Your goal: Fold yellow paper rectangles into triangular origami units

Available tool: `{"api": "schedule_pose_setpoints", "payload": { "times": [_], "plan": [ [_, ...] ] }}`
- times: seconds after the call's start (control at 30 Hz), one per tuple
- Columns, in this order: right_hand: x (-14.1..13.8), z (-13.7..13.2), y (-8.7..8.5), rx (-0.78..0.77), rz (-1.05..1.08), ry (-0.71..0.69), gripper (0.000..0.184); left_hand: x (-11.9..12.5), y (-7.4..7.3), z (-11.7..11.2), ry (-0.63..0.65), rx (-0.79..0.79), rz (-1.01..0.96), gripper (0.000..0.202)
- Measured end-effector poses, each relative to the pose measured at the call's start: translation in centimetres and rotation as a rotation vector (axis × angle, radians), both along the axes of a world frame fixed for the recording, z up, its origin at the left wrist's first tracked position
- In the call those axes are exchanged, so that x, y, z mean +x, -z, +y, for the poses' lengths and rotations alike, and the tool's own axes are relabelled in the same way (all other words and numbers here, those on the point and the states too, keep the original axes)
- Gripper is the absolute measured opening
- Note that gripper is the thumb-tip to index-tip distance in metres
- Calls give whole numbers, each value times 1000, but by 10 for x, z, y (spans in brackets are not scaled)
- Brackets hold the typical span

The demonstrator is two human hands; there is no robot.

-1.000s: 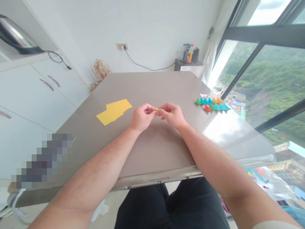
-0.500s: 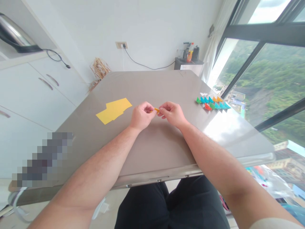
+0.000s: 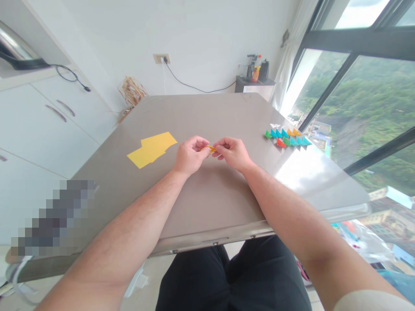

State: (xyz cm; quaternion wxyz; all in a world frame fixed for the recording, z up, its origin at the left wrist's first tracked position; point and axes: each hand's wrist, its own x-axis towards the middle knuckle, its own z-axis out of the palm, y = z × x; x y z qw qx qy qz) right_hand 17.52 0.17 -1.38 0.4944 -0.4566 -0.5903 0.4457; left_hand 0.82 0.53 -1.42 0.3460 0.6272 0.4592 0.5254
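Note:
Between my two hands is a small folded piece of yellow-orange paper (image 3: 212, 149), mostly covered by fingers. My left hand (image 3: 192, 154) pinches its left end between thumb and fingers. At the other end, my right hand (image 3: 232, 152) grips it the same way. Both hands are just above the grey-brown table, close to its middle. Left of them lie overlapping flat sheets of yellow paper (image 3: 152, 149). Over on the right stand two rows of small folded paper boats (image 3: 287, 137) in green, blue, orange and red.
The table (image 3: 207, 198) has its near edge just in front of my legs. A pixelated dark patch (image 3: 55, 220) covers something at the near left corner. Behind the far edge, a small cabinet (image 3: 254, 85) holds bottles. A large window (image 3: 372, 95) runs along the right side.
The view has shifted slightly, so everything sits a little further left. Both hands still hold the folded paper, with the left fingers slightly more extended.

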Motion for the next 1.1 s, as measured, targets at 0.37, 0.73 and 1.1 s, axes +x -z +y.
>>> {"api": "schedule_pose_setpoints", "payload": {
  "times": [0.37,0.73,1.1],
  "plan": [
    [1,0,-1,-29,95,-15,5,-1,-1,-2,-25,19,66,5],
    [-2,0,1,21,-51,33,6,0,2,-1,-10,-66,-1,12],
    [-2,-6,-1,134,-136,174,12,-2,-1,4,56,-379,-552,19]
  ]
}}
